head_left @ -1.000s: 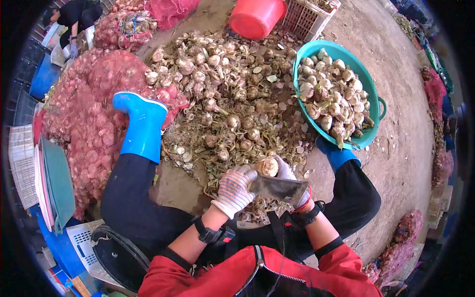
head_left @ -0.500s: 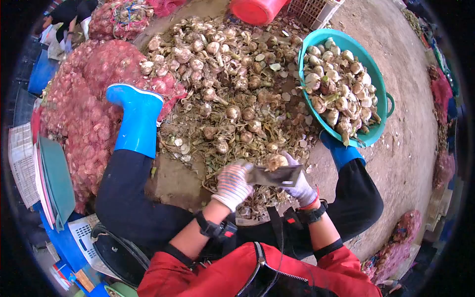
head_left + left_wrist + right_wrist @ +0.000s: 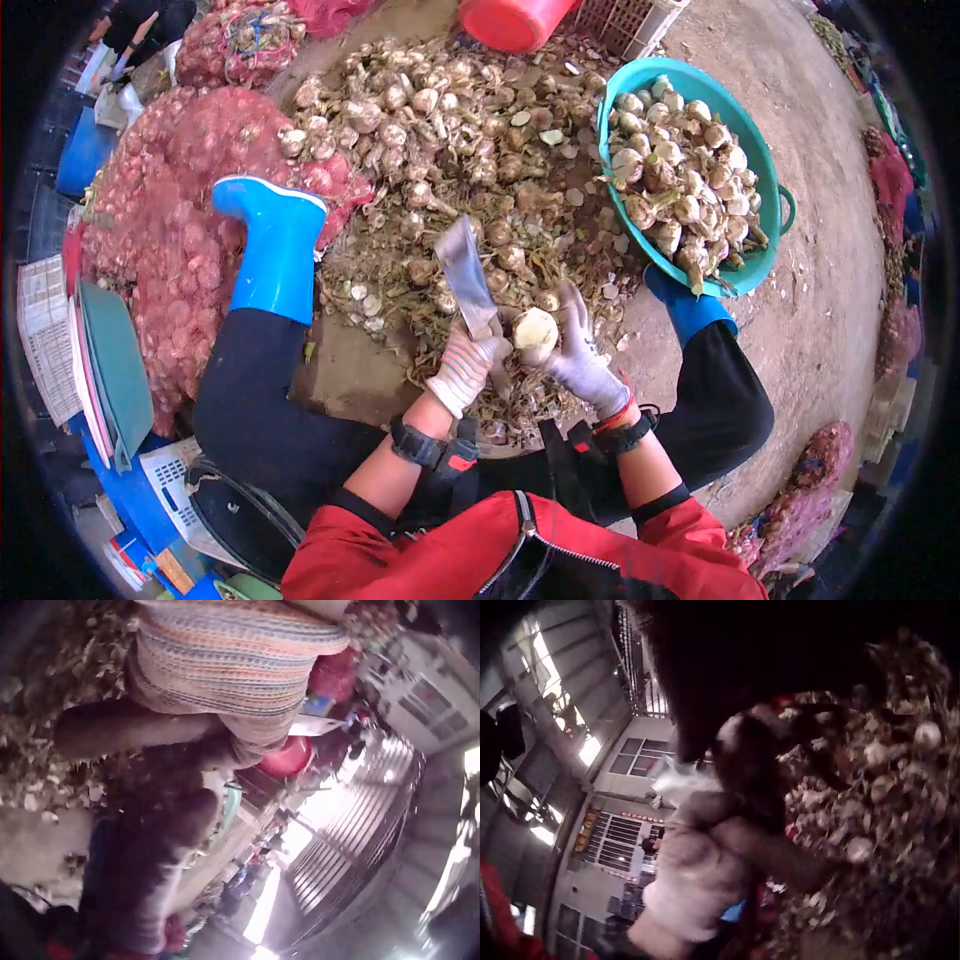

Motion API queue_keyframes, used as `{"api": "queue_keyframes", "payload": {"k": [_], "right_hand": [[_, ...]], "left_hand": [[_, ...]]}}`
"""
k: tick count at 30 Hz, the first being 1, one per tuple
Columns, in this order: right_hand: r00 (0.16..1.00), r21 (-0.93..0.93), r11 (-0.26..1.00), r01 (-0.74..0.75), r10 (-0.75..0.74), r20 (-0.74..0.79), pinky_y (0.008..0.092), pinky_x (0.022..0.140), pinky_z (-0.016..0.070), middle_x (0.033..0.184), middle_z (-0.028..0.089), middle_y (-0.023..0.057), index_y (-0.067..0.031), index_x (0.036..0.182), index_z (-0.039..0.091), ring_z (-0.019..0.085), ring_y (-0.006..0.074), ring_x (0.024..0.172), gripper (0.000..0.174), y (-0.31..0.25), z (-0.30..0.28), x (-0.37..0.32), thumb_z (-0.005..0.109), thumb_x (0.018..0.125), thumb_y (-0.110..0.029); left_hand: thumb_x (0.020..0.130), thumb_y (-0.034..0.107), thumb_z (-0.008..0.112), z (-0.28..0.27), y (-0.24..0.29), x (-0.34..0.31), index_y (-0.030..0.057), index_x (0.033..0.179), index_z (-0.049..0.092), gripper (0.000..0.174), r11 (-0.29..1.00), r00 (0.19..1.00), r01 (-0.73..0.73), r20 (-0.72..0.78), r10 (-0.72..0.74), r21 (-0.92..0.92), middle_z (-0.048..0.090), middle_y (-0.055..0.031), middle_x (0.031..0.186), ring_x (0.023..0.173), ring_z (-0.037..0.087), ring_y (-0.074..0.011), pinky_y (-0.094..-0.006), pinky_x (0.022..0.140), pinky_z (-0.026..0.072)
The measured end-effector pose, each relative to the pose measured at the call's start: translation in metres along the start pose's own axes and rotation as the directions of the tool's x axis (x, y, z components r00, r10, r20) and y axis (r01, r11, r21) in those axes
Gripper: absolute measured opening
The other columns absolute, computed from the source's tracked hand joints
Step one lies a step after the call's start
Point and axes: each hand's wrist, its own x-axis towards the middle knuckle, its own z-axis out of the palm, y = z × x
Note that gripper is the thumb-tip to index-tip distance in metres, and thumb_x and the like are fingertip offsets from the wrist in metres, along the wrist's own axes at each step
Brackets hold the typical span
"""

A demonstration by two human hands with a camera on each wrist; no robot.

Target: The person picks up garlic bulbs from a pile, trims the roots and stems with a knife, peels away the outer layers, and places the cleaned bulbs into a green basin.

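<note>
In the head view my left hand (image 3: 468, 366), in a striped knitted glove, grips a cleaver (image 3: 466, 272) whose broad blade points away from me, up and to the left. Beside it my right hand (image 3: 586, 362), in a pale glove, holds a garlic bulb (image 3: 536, 332) with a flat, whitish face turned up. The two hands almost meet at the bulb, low over the garlic heap (image 3: 450, 190). The left wrist view shows the striped glove (image 3: 225, 664) close up. In the dark right wrist view the gloves overlap, and the bulb is mostly hidden.
A teal basin (image 3: 612, 130) of garlic bulbs stands at the right, by my boot. On the left lies a red net sack (image 3: 190, 220) of bulbs, next to a blue boot (image 3: 275, 250). A red bucket (image 3: 510, 22) and a plastic crate (image 3: 625, 25) stand at the back.
The cleaver has swung from lying rightward across the front of the bulb to pointing up and left. The bulb has turned, showing its pale flat face, and moved slightly left.
</note>
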Motion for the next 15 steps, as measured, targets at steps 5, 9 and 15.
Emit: {"api": "queue_keyframes", "payload": {"k": [5, 9, 15], "right_hand": [[0.752, 0.802, 0.112, -0.587, 0.441, 0.489, 0.0284, 0.078, 0.0451, 0.098, 0.055, 0.0046, -0.007, 0.117, 0.043, 0.055, 0.0149, 0.089, 0.049, 0.007, -0.002, 0.001, 0.064, 0.073, -0.016], [0.86, 0.834, 0.221, -0.506, 0.212, 0.465, 0.0269, 0.07, 0.0451, 0.095, 0.054, 0.0026, -0.0083, 0.115, 0.041, 0.054, 0.0143, 0.084, 0.051, 0.016, -0.009, -0.004, 0.06, 0.068, -0.003], [0.98, 0.9, -0.434, -0.049, 0.151, 0.126, 0.0382, 0.088, 0.0412, 0.124, 0.044, 0.0087, -0.0131, 0.13, 0.035, 0.049, 0.0217, 0.104, 0.078, 0.001, -0.081, 0.026, 0.065, 0.068, -0.049]], "left_hand": [[0.065, 0.003, 0.063, -0.002, -0.018, 0.005, 0.0043, 0.081, 0.061, 0.016, 0.847, 0.975, -0.219, 0.072, 0.21, 0.485, 0.058, -0.0017, 0.077, 0.07, 0.054, -0.0106, -0.0258, 0.066, 0.0459], [0.063, 0.009, 0.065, -0.01, -0.027, 0.007, 0.0015, 0.089, 0.061, 0.027, 0.634, 0.923, -0.334, 0.105, 0.371, 0.697, 0.061, -0.0074, 0.084, 0.077, 0.057, -0.0141, -0.0286, 0.071, 0.0472], [0.066, 0.008, 0.059, -0.079, -0.125, 0.055, 0.0002, 0.102, 0.057, 0.037, 0.615, 0.985, 0.09, -0.159, 0.059, 0.783, 0.062, -0.0135, 0.096, 0.09, 0.059, -0.0213, -0.0338, 0.081, 0.046]]}}
